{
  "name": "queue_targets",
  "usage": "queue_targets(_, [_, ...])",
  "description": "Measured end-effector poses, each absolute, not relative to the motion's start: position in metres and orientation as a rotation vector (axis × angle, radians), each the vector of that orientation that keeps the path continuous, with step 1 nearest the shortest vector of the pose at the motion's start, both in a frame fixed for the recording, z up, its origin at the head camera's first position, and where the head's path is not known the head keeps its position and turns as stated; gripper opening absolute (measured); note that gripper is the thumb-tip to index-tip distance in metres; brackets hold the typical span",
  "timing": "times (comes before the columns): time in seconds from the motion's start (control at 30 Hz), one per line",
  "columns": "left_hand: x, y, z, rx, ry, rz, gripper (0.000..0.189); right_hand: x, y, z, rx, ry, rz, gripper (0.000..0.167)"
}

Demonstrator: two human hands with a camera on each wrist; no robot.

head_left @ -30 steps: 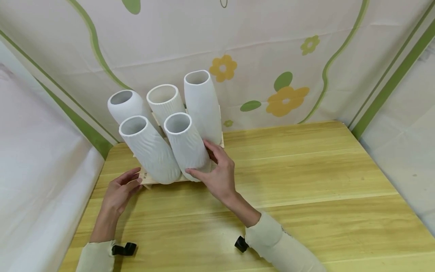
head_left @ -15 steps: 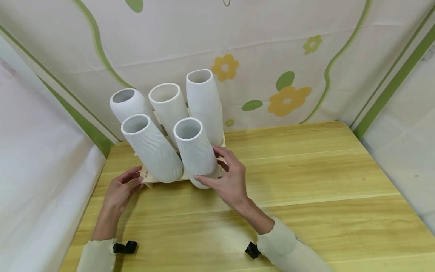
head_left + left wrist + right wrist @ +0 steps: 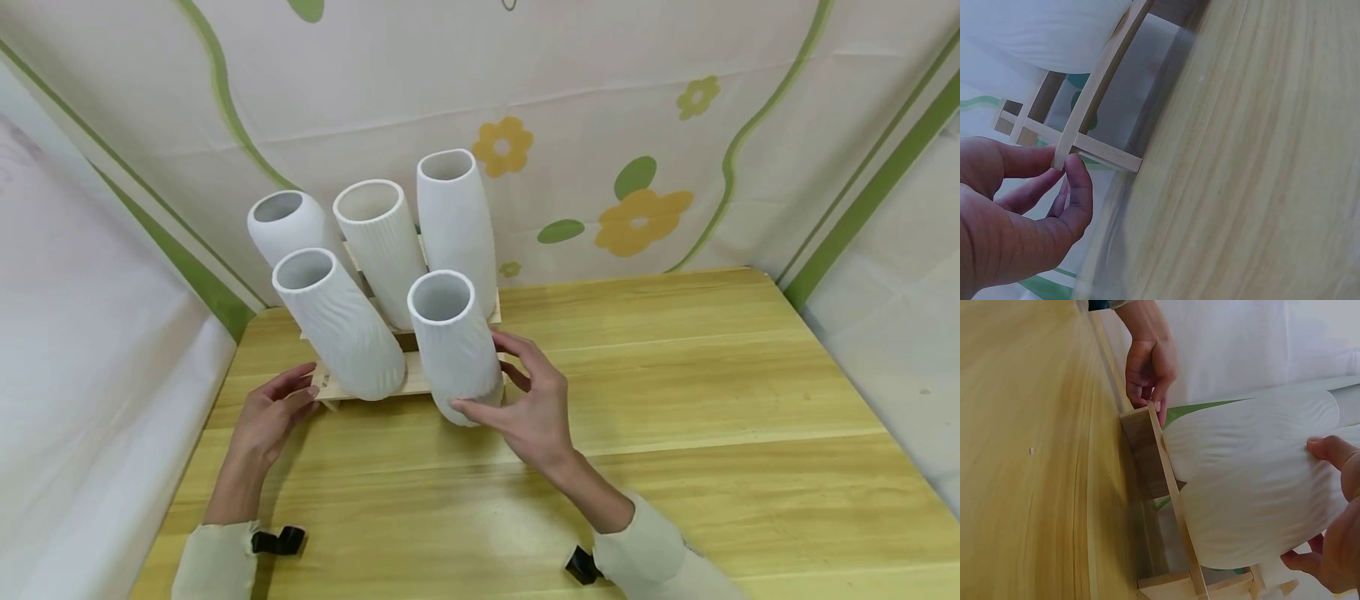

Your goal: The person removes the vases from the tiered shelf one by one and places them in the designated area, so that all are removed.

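Observation:
A white ceramic vase (image 3: 450, 354) with a rippled surface is gripped low down by my right hand (image 3: 536, 412), thumb in front and fingers round its right side. It overlaps the right part of the front shelf of a light wooden two-tier rack (image 3: 415, 375). At the rack's left end, my left hand (image 3: 266, 423) pinches the tip of the front board (image 3: 1082, 119) between thumb and fingers. A second rippled vase (image 3: 345, 333) leans on the front shelf at left. Behind it, the upper tier bears a rounded vase (image 3: 292, 229), a ribbed vase (image 3: 382, 258) and a tall vase (image 3: 456, 233).
The rack stands at the back left of a wood-grain table (image 3: 675, 417), close to a flower-print cloth backdrop (image 3: 562, 100). White cloth (image 3: 82, 333) hangs at the left side. A black wrist mount (image 3: 279, 542) sits on the left sleeve.
My right hand has shifted the front right vase to the right and toward me, widening the gap beside the front left vase. My left hand keeps its hold on the rack's end.

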State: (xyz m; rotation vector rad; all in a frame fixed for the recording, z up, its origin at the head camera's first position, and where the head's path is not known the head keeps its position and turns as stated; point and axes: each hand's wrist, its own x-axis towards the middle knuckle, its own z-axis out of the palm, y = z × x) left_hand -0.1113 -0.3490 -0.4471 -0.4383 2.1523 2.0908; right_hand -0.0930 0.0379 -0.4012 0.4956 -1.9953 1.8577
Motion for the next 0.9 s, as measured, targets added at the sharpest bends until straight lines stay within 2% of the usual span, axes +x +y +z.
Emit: queue_targets(0.9, [-0.111,-0.349,-0.448,-0.407,2.149,2.099,0.061,-0.088,0.093,-0.405,0.432,-1.987,1.847,0.081])
